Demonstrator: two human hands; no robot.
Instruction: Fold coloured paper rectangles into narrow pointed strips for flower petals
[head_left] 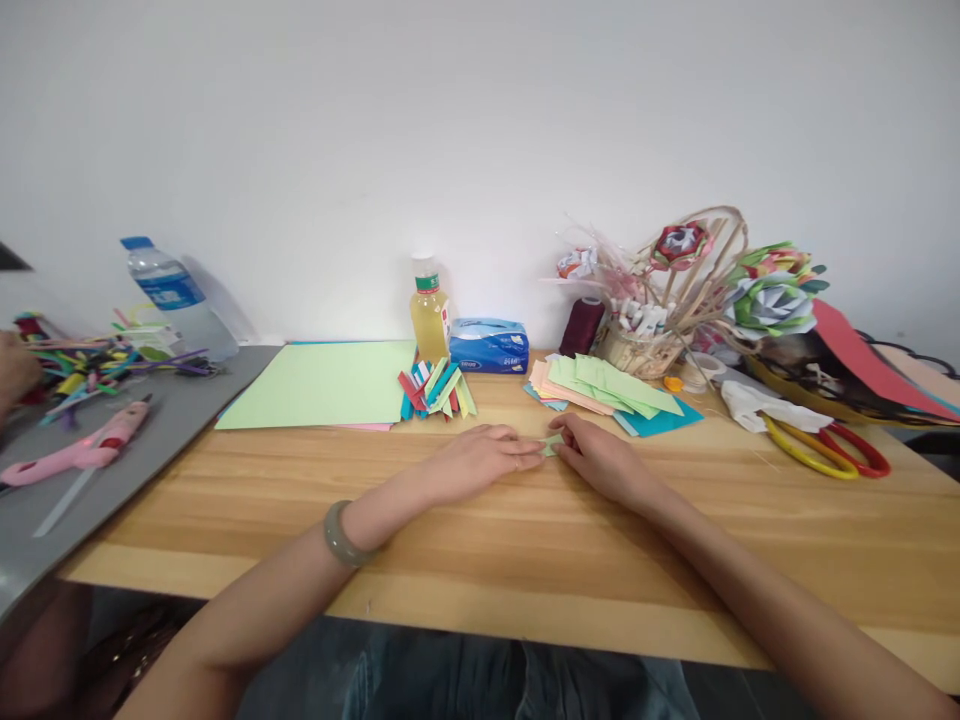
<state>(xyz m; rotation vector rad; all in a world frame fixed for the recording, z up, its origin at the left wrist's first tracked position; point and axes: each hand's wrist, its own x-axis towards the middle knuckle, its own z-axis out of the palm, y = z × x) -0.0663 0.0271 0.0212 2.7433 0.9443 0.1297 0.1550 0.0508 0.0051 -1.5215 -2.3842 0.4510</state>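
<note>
A small piece of pale green paper [553, 445] lies on the wooden table between my two hands, mostly covered by fingers. My left hand [480, 463] rests palm down, its fingers stretched out flat with the tips at the paper's left edge. From the other side, my right hand [604, 462] is closed, with thumb and bent fingers pinching the paper. Just behind are stacked green paper pieces [611, 385] over peach and blue ones. A pile of folded coloured paper strips [437, 388] sits further left.
Large green sheets [322, 385] lie at back left. A drink bottle [429, 310], blue tissue pack [489, 346] and thread spool [582, 326] line the wall. Scissors [825, 448] lie right. A pink glue gun [97, 447] and another person's hand [16, 368] are on the grey table.
</note>
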